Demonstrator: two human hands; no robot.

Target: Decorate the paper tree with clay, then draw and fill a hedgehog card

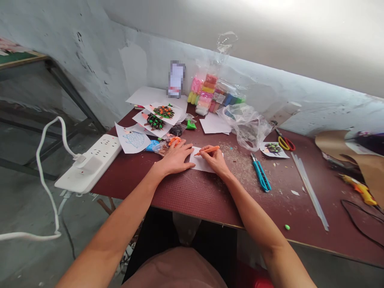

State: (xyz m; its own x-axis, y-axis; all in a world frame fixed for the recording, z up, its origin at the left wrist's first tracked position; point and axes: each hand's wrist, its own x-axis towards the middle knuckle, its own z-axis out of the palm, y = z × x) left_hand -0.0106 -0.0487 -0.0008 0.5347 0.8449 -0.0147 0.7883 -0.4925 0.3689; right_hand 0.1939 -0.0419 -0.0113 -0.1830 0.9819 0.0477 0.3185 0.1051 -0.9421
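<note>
My right hand (pixel 215 159) is closed round an orange pen (pixel 212 149), its tip at a small white sheet (pixel 200 163) on the dark red table. Spread flat, my left hand (pixel 177 158) rests at the left edge of that sheet and holds nothing. Just beyond its fingers lies a bag of orange clay (pixel 175 141), with a blue clay packet (pixel 153 145) further left. A sheet with a blue hedgehog drawing (pixel 135 139) lies left of my left hand. To the right of my right hand is a teal cutter (pixel 261 173).
A white power strip (pixel 90 164) lies at the left edge. Behind are hedgehog pictures (pixel 155 121), a phone (pixel 176 79), coloured clay packs (pixel 205 94) and a plastic bag (pixel 250 124). Scissors (pixel 285 143), glue sticks (pixel 310 192) and a yellow glue gun (pixel 361 191) lie right.
</note>
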